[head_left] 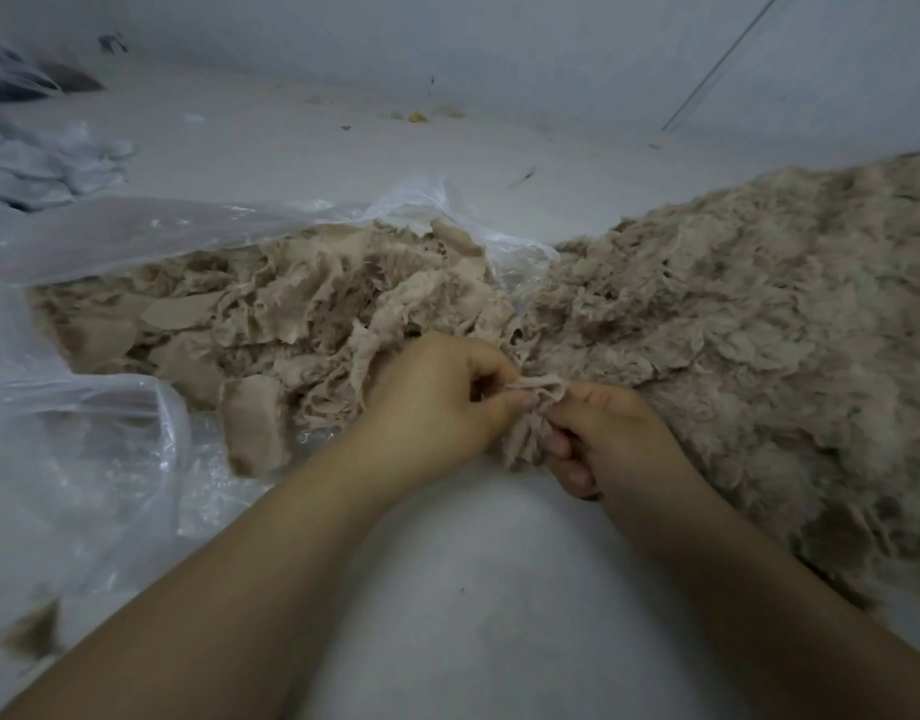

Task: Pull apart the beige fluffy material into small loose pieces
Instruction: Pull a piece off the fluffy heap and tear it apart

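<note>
Two bare hands, the left hand (pixel 437 402) and the right hand (pixel 611 439), pinch one small beige fluffy clump (pixel 533 407) with curled fingers (pixel 499 374), between one clear plastic bag (pixel 110 236) of torn beige scraps (pixel 271 314) and one big fluffy beige pile (pixel 733 324) on the white bench (pixel 473 589).

Clear plastic bag (pixel 110 241) across left half of frame, crumpled, mouth open toward centre. Pale grey-white counter (pixel 473 589) fills lower middle and upper band. Heap of pale cloth or plastic (pixel 42 158) at upper left edge, blurred. Dark blurred objects (pixel 37 77) in far upper left corner, kind unclear. Small yellowish scraps (pixel 419 116) near top centre. Thin pale rod or seam line (pixel 717 65) runs diagonally at upper right. Brownish scrap (pixel 34 634) at lower left edge.
</note>
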